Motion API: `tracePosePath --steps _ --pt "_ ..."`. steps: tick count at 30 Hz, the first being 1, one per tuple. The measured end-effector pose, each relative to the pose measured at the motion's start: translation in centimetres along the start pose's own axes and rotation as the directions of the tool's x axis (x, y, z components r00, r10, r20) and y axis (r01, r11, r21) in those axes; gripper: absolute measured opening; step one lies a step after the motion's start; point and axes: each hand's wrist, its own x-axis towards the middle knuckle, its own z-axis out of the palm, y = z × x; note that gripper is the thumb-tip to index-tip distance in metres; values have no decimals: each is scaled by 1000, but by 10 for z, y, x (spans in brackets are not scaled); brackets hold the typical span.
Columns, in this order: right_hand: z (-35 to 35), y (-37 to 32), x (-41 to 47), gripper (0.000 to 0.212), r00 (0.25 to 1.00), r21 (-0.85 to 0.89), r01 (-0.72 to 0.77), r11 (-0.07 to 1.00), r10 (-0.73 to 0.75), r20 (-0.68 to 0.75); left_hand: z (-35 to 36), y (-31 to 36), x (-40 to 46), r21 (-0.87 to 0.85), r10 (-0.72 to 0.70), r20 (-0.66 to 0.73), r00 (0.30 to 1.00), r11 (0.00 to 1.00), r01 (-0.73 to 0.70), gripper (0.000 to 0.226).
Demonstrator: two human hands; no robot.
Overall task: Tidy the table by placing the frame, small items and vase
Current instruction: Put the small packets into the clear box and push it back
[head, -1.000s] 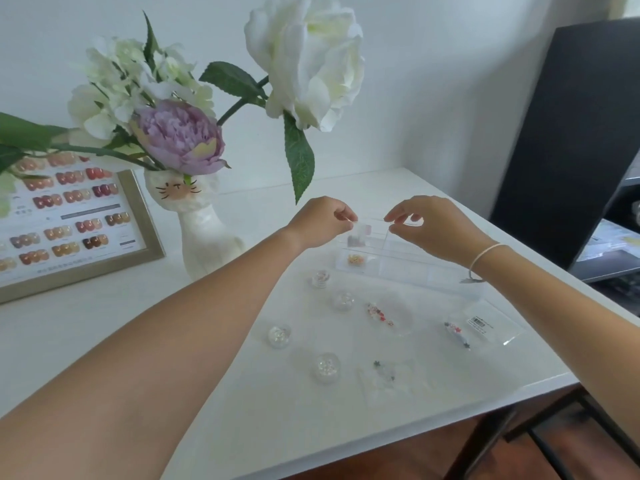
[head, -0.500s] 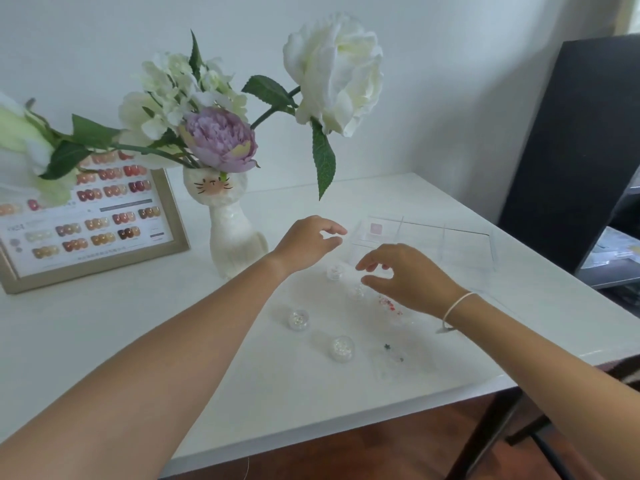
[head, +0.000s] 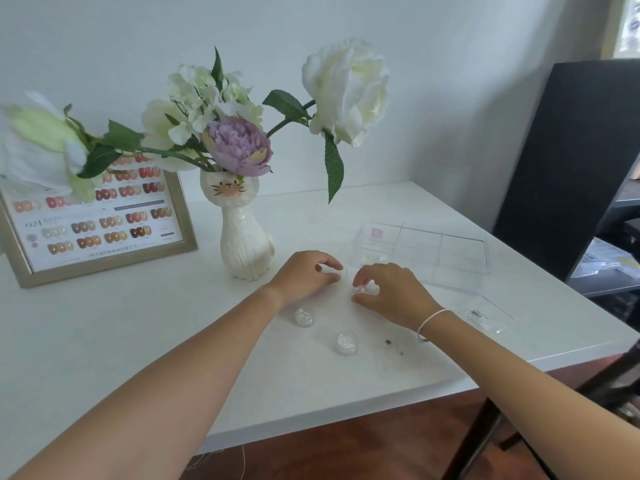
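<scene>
My left hand (head: 304, 277) and right hand (head: 391, 289) are each pinching a small clear jar (head: 362, 289) in their fingers on the bench (head: 138, 341).

Two bare forearms in shot, no sleeves showing anywhere up to the frame edge. The left hand (head: 304, 277), coming in from seven o'clock, wears no ring, watch or band. The right hand (head: 393, 292), from five o'clock, has a thin white band (head: 431, 318) looped round the wrist, slightly loose.
</scene>
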Motion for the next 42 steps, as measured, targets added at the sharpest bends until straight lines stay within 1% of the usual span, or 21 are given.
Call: tracePosePath --steps 7,13,16,19,21,23,28,32,34,38,42 --pt "-8 6 -4 17 998 18 24 1000 -23 -63 5 -2 -3 -20 7 -65 998 1000 -8 11" --pt "-40 20 -5 15 991 39 15 999 -9 -131 10 -2 -4 -15 11 -115 993 1000 -13 11" --pt "-60 32 -3 12 983 81 -7 997 22 -181 9 0 -4 -33 35 -122 992 999 -39 10" --pt "-76 49 3 11 974 120 -62 991 87 -208 5 8 -3 -70 93 -152 984 992 -105 11" --pt "-83 62 9 11 970 159 -112 981 143 -198 2 16 -1 -79 121 -163 979 988 -135 10" --pt "-88 75 17 13 969 161 -155 975 182 -166 2 24 2 -80 147 -175 974 983 -162 9" --pt "-89 93 36 19 969 79 -203 976 212 -128 3 45 12 -75 183 -158 970 978 -196 11" --pt "-87 98 48 14 967 -18 -245 969 243 -71 7 61 25 -65 200 -135 970 975 -210 6" --pt "-84 100 53 12 966 -103 -258 961 254 -53 9 67 32 -43 208 -126 970 976 -215 3" --pt "-78 101 62 12 961 -302 -276 913 269 -63 14 75 46 -23 215 -107 971 976 -219 3" --pt "-75 102 69 21 958 -433 -277 858 281 -56 17 78 58 4 213 -91 973 977 -214 3"
